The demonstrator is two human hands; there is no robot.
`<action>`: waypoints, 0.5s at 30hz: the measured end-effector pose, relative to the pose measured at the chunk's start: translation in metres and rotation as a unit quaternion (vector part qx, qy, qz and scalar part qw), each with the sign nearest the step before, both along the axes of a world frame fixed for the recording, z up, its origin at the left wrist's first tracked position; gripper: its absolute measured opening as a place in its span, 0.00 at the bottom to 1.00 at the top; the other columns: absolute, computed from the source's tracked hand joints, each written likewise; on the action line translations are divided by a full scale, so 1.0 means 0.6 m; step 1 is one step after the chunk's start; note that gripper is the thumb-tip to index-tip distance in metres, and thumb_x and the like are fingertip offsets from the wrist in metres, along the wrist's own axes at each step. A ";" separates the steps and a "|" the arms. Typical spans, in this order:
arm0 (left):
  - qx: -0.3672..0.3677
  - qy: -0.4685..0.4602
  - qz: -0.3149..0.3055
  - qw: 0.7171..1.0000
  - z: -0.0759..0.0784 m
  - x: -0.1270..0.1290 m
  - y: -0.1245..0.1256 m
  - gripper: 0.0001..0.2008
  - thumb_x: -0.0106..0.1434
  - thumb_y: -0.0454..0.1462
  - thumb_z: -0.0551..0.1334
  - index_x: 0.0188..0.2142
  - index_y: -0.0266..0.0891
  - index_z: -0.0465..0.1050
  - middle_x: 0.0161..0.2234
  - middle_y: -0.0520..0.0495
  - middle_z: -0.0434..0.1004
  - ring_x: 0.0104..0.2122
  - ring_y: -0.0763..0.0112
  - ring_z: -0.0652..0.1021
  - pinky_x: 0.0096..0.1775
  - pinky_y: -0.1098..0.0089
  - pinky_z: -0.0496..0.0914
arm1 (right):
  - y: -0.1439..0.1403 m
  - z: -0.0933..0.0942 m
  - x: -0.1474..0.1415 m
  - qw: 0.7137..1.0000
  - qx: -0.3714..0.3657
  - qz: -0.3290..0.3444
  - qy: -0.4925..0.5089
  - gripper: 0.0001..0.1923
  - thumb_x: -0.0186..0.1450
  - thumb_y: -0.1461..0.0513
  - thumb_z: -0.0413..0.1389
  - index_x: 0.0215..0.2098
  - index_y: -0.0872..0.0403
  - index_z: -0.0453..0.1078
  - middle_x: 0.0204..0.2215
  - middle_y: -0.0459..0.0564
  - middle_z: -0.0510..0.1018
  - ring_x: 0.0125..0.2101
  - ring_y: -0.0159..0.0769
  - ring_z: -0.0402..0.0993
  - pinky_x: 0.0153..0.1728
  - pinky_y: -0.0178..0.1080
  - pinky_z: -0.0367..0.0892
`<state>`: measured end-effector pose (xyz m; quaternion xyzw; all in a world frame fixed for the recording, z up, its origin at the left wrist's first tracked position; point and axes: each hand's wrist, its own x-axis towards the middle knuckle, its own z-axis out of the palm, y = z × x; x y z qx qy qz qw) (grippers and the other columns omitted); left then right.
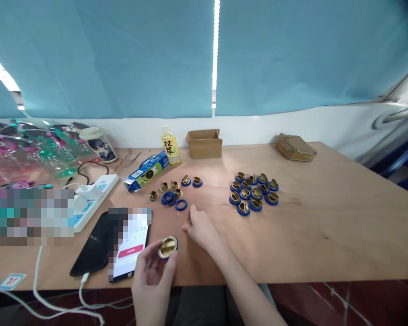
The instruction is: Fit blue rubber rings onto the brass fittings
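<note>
My left hand [153, 276] grips a round brass drain plug [168, 246] between thumb and fingers, with a blue edge around its rim. To the right of it, my right hand [201, 226] hovers low over the table, fingers partly curled and apart, holding nothing that I can see. Just beyond its fingertips lies a loose blue sealing ring [181, 205] beside a small heap of blue rings [168, 198]. Several brass plugs without rings [153, 195] lie around that heap. Two ringed plugs [197, 181] sit behind, and a larger group of ringed plugs [256, 194] is at the right.
Two phones [131, 249] and a white power strip [97, 201] with cables lie at left. Behind stand a blue-green carton [148, 171], yellow bottle [170, 147], cup [99, 145] and open cardboard box [204, 147]. Clear plastic bottles [56, 156] crowd far left; a brown package [295, 147] sits back right.
</note>
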<state>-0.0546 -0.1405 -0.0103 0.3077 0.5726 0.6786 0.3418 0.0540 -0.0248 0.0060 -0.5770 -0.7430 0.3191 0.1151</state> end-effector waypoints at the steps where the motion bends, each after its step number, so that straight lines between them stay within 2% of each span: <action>1: -0.003 0.001 0.001 1.000 -0.001 0.001 0.000 0.24 0.49 0.43 0.76 0.43 0.41 0.73 0.40 0.48 0.82 0.41 0.69 0.82 0.46 0.75 0.75 | -0.006 -0.001 0.011 1.000 0.000 -0.006 0.004 0.17 0.63 0.63 0.61 0.48 0.57 0.65 0.41 0.61 0.81 0.42 0.48 0.78 0.36 0.39 0.64; 4: -0.009 0.006 -0.004 1.000 -0.006 0.006 0.001 0.25 0.48 0.44 0.76 0.43 0.40 0.73 0.40 0.46 0.82 0.41 0.66 0.82 0.45 0.72 0.77 | -0.027 -0.006 0.055 1.000 -0.002 -0.024 0.018 0.15 0.63 0.63 0.61 0.46 0.56 0.66 0.38 0.56 0.81 0.39 0.44 0.78 0.34 0.36 0.62; 9: -0.004 0.008 -0.052 0.999 -0.023 0.023 0.011 0.25 0.48 0.44 0.76 0.43 0.40 0.73 0.39 0.45 0.82 0.40 0.64 0.83 0.44 0.70 0.77 | -0.061 -0.018 0.118 0.997 0.014 -0.070 0.043 0.07 0.63 0.64 0.60 0.38 0.55 0.68 0.33 0.52 0.80 0.35 0.40 0.76 0.32 0.35 0.60; 12: 0.004 0.028 -0.096 0.995 -0.030 0.041 0.018 0.22 0.52 0.43 0.74 0.44 0.39 0.72 0.40 0.44 0.81 0.41 0.65 0.82 0.44 0.70 0.77 | -0.076 -0.016 0.132 0.995 0.009 -0.096 0.030 0.07 0.64 0.63 0.60 0.39 0.55 0.68 0.30 0.51 0.79 0.33 0.41 0.76 0.32 0.36 0.61; 15: -0.009 0.060 -0.154 0.986 -0.024 0.062 0.023 0.18 0.56 0.42 0.71 0.43 0.39 0.72 0.41 0.43 0.80 0.42 0.64 0.82 0.44 0.68 0.77 | -0.084 -0.008 0.133 0.991 0.009 -0.132 0.017 0.10 0.64 0.62 0.60 0.42 0.56 0.67 0.33 0.55 0.81 0.35 0.45 0.78 0.33 0.38 0.62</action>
